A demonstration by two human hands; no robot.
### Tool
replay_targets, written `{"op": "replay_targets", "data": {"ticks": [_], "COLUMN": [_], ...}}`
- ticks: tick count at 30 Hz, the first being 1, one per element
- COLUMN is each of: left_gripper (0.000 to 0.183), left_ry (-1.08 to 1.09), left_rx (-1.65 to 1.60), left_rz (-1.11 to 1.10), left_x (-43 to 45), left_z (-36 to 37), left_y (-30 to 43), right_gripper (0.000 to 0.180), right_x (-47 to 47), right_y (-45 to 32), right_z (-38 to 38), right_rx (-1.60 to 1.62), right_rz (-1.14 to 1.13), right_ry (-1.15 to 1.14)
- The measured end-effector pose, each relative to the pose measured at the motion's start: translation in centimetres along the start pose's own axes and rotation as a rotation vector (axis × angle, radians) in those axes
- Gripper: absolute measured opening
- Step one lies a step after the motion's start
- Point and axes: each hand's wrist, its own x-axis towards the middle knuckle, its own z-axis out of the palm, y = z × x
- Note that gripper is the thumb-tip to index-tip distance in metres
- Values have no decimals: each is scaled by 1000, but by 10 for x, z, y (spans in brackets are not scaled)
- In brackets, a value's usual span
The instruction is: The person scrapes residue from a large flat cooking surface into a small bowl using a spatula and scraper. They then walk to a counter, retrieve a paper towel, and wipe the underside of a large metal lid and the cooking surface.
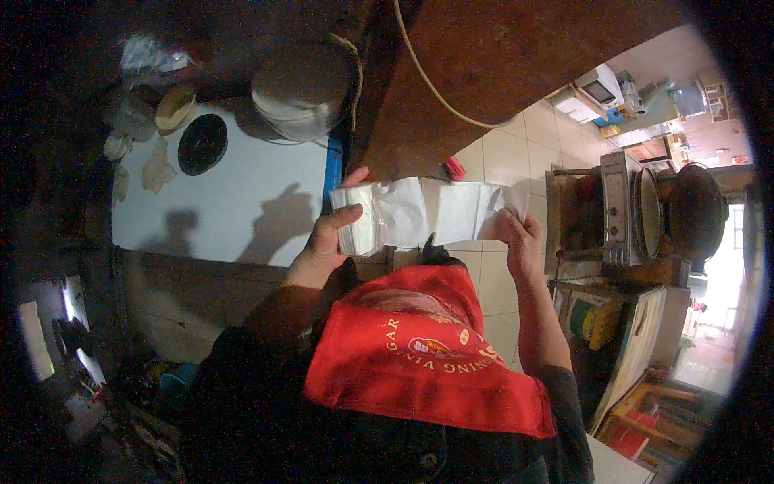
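My left hand (pixel 326 239) grips a thick stack of thin white packets (pixel 361 233) with clear film at their edges, the thumb lying across the top. From this stack a white flap (pixel 404 209) extends to the right. My right hand (pixel 520 236) pinches a separate-looking white piece (pixel 462 212) by its right end, where clear film shows. A gap with floor behind it shows between flap and piece; whether film joins them I cannot tell. Both hands are held up in front of a red apron (pixel 423 357) that bears printing.
A white tabletop (pixel 266 181) at left carries a round black object (pixel 203 145), a bowl (pixel 175 109) and a large round container (pixel 296 112). A brown surface (pixel 471 54) with a pale cord (pixel 423 66) lies ahead. At right stand a stove (pixel 615 212) and a large wok (pixel 698 212).
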Motion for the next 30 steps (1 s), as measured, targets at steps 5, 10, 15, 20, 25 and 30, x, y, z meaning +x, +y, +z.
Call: {"op": "replay_targets", "data": {"ticks": [5, 10, 15, 20, 25, 30], "left_gripper": [88, 93, 90, 75, 74, 81], "left_ry": [-42, 126, 103, 277, 127, 71], "left_rx": [135, 446, 506, 154, -20, 168], "left_rz": [83, 162, 191, 125, 100, 110], "left_x": [-1, -2, -8, 0, -3, -4], "left_z": [12, 27, 35, -3, 5, 14], "left_y": [4, -14, -25, -17, -5, -21], "right_gripper": [36, 27, 26, 16, 21, 28], "right_x": [4, -32, -46, -12, 8, -6], "right_y": [38, 16, -7, 5, 30, 38], "right_z": [19, 86, 110, 35, -6, 57], "right_rx": [-412, 117, -78, 107, -333, -212], "right_rz": [-55, 207, 52, 102, -43, 58], "right_ry": [-65, -248, -253, 15, 127, -171]}}
